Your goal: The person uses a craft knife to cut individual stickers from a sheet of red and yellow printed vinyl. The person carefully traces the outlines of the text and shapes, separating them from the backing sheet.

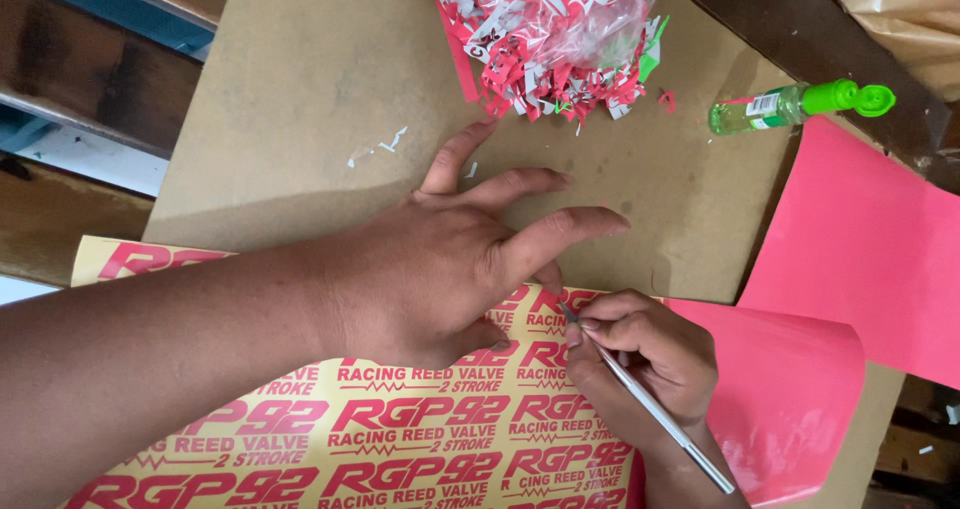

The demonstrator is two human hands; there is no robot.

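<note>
While left hand (430,269) lies spread flat on sticker sheet (400,439), right hand (640,354) pinches thin metal blade tool (650,409).

Two hands are seen: one left hand (430,269) and one right hand (645,359). One thin metal craft knife (650,404), one yellow sticker sheet (400,439), two pink sheets (860,249), one green-capped bottle (795,107), one heap of vinyl scraps (550,39) and one brown board (300,99) are counted.

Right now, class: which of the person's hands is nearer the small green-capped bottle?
Right. The right hand, holding a thin metal tool, lies below-left of the bottle; the left hand is farther left.
</note>
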